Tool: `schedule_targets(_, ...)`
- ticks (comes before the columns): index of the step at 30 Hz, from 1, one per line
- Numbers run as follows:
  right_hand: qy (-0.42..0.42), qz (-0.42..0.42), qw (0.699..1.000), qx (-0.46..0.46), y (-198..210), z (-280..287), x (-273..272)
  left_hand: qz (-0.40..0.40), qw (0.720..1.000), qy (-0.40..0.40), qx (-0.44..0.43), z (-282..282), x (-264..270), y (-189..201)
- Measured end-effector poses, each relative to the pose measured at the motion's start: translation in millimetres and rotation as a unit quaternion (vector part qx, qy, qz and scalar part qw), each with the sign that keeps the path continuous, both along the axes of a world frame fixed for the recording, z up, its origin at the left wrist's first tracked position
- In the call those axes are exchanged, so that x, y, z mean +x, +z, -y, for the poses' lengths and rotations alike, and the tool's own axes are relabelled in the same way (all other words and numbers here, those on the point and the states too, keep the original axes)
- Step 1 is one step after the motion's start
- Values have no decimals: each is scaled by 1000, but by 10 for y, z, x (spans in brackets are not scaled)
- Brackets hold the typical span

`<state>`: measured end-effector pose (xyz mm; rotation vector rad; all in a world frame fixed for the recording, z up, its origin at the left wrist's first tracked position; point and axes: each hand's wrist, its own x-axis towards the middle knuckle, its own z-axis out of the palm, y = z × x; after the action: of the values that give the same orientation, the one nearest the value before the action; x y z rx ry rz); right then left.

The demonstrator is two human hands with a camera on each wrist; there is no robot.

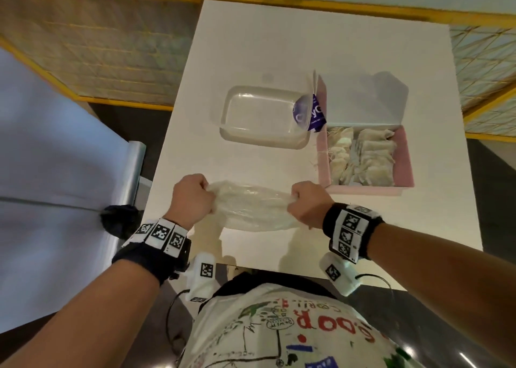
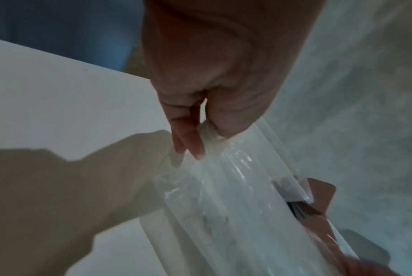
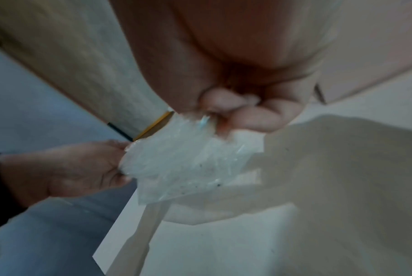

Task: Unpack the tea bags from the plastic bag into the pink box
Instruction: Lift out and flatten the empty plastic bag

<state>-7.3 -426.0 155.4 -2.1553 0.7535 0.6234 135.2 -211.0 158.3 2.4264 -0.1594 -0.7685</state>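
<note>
Left hand (image 1: 192,197) and right hand (image 1: 308,204) each grip clamped on opposite ends of the plastic bag (image 1: 251,205); pink box (image 1: 407,172) beyond the right grip.

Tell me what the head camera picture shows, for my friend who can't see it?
Two hands, the left hand and the right hand, stretch a clear plastic bag between them over a white table. Further back on the right, a pink box holds many tea bags, and a clear tub sits left of it.

White table (image 1: 251,41): pink box (image 1: 407,172), clear tub (image 1: 231,133).
</note>
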Motion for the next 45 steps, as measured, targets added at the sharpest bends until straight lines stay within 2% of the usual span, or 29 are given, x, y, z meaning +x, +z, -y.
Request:
schedule_targets(3,16,1,994,-109,188,-139,180,85,993,-67,43,-36,30,37)
schedule_targets(5,5,-6,989,-149,296,-189,282,102,992,-75,19,-18,87,135)
schedule_targets(7,25,-22,979,-200,372,-206,361,57,996,-43,-56,-3,140,289)
schedule_targets(8,35,-30,975,-215,401,-210,387,3,994,-30,-107,-4,151,390)
schedule_targets(10,36,-34,969,-242,460,-254,443,-108,972,-53,-204,-5,140,563)
schedule_targets(11,14,-22,973,-228,500,-300,472,-143,956,-80,-242,-1,113,635)
schedule_targets(12,-36,12,984,-173,550,-376,508,-170,940,-106,-277,5,72,701)
schedule_targets(13,-110,65,989,-69,592,-469,555,-192,923,-120,-310,19,29,744)
schedule_targets(14,-177,122,975,62,675,-581,606,-208,911,-126,-333,43,-11,780)
schedule_targets(15,-208,160,949,176,761,-688,648,-214,903,-129,-350,68,-49,825)
schedule_targets(17,-190,179,907,331,920,-766,651,-204,898,-114,-373,89,-73,888)
schedule_targets(18,-152,174,900,370,1017,-759,612,-203,897,-94,-380,74,-56,909)
schedule_targets(20,-32,155,915,372,1156,-660,508,-212,899,-59,-380,12,0,952)
schedule_targets(22,83,131,942,298,1252,-569,411,-209,904,-57,-369,-35,36,985)
schedule_targets(23,105,133,948,269,1294,-548,373,-202,905,-59,-370,-38,36,1001)
schedule_targets(24,83,154,950,258,1335,-516,347,-193,905,-52,-376,-36,36,1012)
schedule_targets(25,24,197,947,252,1363,-470,335,-187,902,-36,-388,-29,30,1035)
schedule_targets(27,-143,317,913,213,1376,-321,319,-196,886,10,-419,-25,47,1084)
schedule_targets(28,-188,345,902,178,1362,-255,315,-211,872,28,-440,-29,63,1101)
schedule_targets(30,-172,304,921,171,1347,-274,334,-234,850,33,-470,-22,58,1137)
schedule_targets(32,-109,239,933,247,1303,-403,365,-228,858,3,-461,21,14,1165)
schedule_targets(33,-101,236,926,278,1272,-442,380,-218,868,-15,-446,35,-2,1181)
schedule_targets(35,-147,259,915,273,1282,-390,399,-191,887,-36,-419,7,10,1218)
schedule_targets(37,-213,263,908,246,1230,-222,363,-161,899,-25,-407,-66,68,1233)
schedule_targets(40,-282,266,880,276,1203,-154,347,-94,916,11,-389,-93,119,1205)
schedule_targets(43,-252,285,835,398,1372,-396,427,-11,914,61,-401,35,95,1154)
schedule_targets(45,-188,297,829,436,1505,-603,501,35,905,94,-412,127,97,1179)
